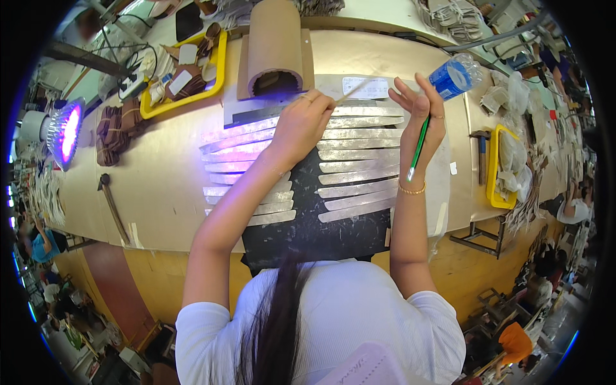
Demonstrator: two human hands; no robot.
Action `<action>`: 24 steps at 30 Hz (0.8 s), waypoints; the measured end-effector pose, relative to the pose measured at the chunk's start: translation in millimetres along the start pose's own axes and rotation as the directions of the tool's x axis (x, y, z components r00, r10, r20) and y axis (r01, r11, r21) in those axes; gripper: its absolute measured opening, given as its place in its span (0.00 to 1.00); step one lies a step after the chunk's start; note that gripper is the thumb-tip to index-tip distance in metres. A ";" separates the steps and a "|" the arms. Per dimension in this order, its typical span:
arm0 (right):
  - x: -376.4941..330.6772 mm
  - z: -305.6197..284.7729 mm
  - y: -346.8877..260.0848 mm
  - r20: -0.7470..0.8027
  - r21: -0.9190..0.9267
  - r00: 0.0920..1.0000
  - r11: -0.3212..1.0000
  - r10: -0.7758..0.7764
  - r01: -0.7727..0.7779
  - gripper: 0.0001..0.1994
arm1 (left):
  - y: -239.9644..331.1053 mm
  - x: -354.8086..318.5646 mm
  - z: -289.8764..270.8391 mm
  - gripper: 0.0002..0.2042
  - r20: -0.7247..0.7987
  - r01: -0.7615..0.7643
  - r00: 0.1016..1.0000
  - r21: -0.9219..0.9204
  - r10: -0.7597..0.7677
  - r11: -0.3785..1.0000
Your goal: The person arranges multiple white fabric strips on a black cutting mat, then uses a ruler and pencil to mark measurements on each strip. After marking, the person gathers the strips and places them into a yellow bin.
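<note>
My left hand (304,123) is closed in a pinch over the far side of the black mat (308,240). From its fingertips a thin tan strip (355,90), slightly blurred, slants up to the right. My right hand (423,112) is raised beside the strip's far end, fingers partly curled and apart at the tips. A green pencil (420,144) lies held against its palm, pointing down along the wrist. Flat silvery strips lie in two fanned columns: the right column (359,154) between my forearms, the left column (240,144) partly hidden under my left forearm.
Beyond the mat stands a brown half-round tube form (274,38). A yellow tray (221,70) of brown pieces and a lit lamp (64,133) are to the left, with a hammer (113,208). Rightward are a water bottle (457,77), another hammer (481,157) and a yellow tray (494,170).
</note>
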State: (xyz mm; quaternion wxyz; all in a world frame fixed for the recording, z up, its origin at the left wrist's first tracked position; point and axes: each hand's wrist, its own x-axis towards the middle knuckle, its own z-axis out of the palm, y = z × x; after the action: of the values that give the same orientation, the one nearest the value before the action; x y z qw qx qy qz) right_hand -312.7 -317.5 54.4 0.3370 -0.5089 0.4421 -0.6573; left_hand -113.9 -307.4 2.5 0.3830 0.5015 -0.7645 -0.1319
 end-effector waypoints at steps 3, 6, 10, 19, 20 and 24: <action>-14.9 -11.5 0.2 0.093 -0.292 0.950 0.904 -0.298 0.312 0.13 | 26.7 4.4 -25.3 0.06 -0.120 0.053 0.990 -0.191 -0.077 0.980; -33.5 -14.4 -15.6 0.156 -0.392 0.900 0.811 -0.408 0.435 0.09 | 49.1 -1.4 -64.5 0.10 -0.301 0.016 0.916 -0.634 -0.266 0.773; -52.1 -15.8 -21.9 0.128 -0.326 0.897 0.836 -0.423 0.441 0.06 | 56.9 -19.4 -139.6 0.11 -0.404 -0.236 0.872 -0.842 -0.276 0.485; -88.9 4.9 -67.4 0.562 0.140 0.801 0.931 0.206 -0.338 0.09 | 119.0 -73.7 -160.9 0.16 -0.087 0.117 0.985 -0.276 -0.146 0.954; -96.3 8.1 -68.1 0.587 0.137 0.768 0.904 0.255 -0.405 0.09 | 119.5 -77.8 -152.7 0.15 0.002 0.079 0.997 -0.236 -0.081 0.968; -111.5 9.2 -66.2 0.695 0.061 0.562 0.742 0.448 -0.668 0.08 | 107.7 -107.3 -131.7 0.15 0.087 0.205 0.978 -0.190 -0.191 0.960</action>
State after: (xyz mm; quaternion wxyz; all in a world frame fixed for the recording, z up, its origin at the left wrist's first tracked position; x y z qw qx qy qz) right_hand -274.9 -194.8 75.0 0.7364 -0.4698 0.3269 -0.3608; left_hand -69.3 -140.5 105.5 0.3894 0.5302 -0.7062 -0.2618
